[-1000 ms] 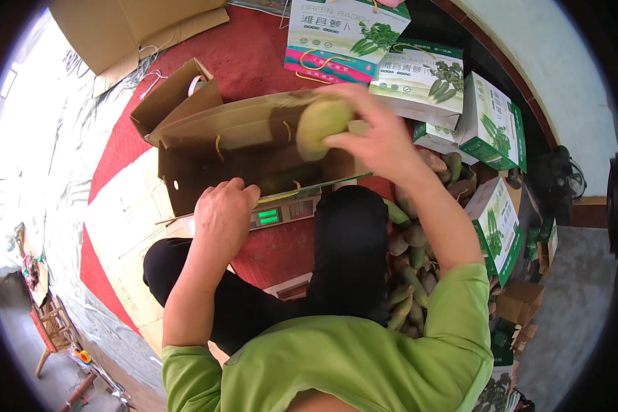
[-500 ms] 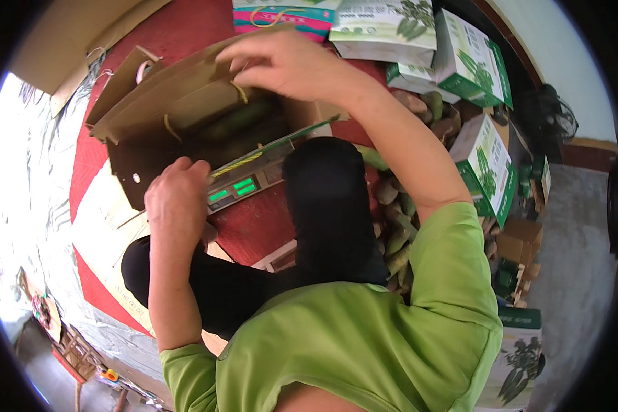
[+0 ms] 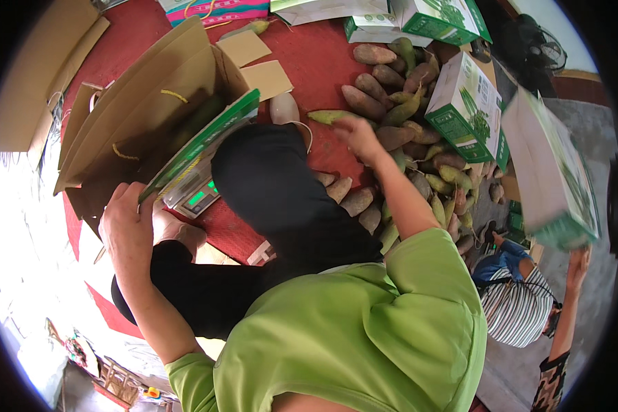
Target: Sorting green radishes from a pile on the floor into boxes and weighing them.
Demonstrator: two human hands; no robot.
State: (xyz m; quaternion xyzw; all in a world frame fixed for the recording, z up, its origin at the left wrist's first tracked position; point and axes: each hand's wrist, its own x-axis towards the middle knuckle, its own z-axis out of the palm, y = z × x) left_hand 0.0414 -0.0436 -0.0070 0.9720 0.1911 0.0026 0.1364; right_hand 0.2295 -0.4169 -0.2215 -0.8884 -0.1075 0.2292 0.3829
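A brown carton [image 3: 134, 75] stands tilted at the left with its flaps up and yellow cord handles inside. Beneath its green-edged side, a scale [image 3: 191, 198] shows a lit green display. My left hand [image 3: 127, 223] grips the near edge of the carton, thumb and fingers on either side of the board. Over the red mat, my right hand [image 3: 359, 139] reaches out, slightly blurred, fingers apart, at the end of a pale green root vegetable [image 3: 326, 116] like a radish. Whether the fingers touch it is unclear. Green objects in the carton are mostly in shadow.
A heap of green and reddish-brown root vegetables [image 3: 391, 137] lies to the right of my knee. White and green printed cartons [image 3: 463, 103] stand beyond it. At the right, another person's hand [image 3: 578, 264] holds up a carton [image 3: 553, 172]. A black fan [image 3: 546, 51] stands far right.
My right hand has left the carton's far flap and moved right to the vegetables. My left hand still holds the carton's near side. Another person with a carton has come into view.
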